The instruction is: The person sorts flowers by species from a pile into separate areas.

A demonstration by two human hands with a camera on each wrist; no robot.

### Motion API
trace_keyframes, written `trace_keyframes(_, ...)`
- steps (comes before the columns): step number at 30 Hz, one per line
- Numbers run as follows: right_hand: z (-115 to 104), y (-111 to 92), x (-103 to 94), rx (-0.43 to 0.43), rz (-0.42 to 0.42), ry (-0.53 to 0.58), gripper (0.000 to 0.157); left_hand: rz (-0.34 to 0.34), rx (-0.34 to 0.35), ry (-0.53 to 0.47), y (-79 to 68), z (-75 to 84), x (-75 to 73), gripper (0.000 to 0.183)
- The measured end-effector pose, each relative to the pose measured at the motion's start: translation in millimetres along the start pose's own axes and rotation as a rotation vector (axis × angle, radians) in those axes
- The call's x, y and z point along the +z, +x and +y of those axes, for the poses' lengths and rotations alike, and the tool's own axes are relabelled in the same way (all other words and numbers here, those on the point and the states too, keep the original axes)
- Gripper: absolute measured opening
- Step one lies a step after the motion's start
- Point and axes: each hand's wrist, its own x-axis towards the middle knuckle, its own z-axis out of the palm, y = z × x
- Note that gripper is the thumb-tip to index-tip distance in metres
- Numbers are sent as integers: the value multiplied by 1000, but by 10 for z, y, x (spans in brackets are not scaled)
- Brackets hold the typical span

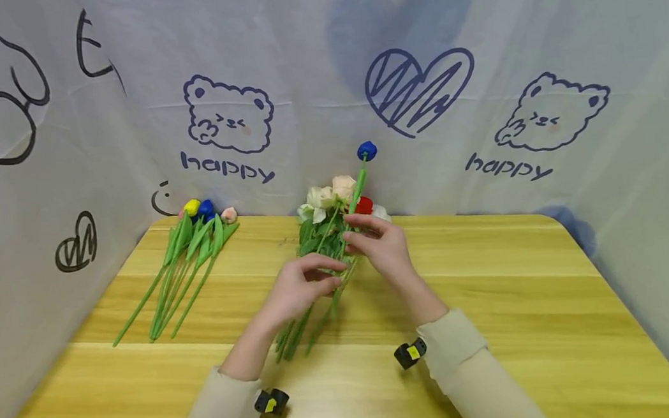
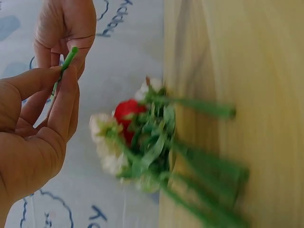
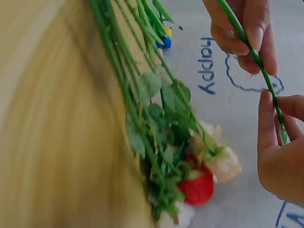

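A blue artificial tulip (image 1: 367, 151) with a long green stem is held up above the table by both hands. My left hand (image 1: 307, 284) pinches the lower stem (image 2: 70, 58) between thumb and fingers. Higher up, my right hand (image 1: 379, 241) pinches the same stem (image 3: 267, 80) below the leaf. Behind and beneath the hands lies a bunch of artificial roses (image 2: 142, 137). It has a red rose (image 3: 197, 186), pale pink and white ones, with green leaves and stems. In the head view the hands partly hide this bunch.
To the left on the wooden table (image 1: 491, 327) lies a group of tulips (image 1: 189, 243) with yellow, blue and pink heads. A white curtain (image 1: 314, 57) with blue drawings hangs behind and at the sides. Each sleeve carries a small black wrist camera (image 1: 410, 353).
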Motion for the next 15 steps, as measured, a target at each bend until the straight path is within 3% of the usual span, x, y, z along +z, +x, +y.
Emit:
trace_keyframes(9, 56, 266, 365, -8, -137, -32, 33, 83, -56, 113, -196, -65, -559, 24)
trace_keyframes(15, 200, 329, 384, 35, -97, -374, 29, 163, -100, 215, -378, -100, -978, 24)
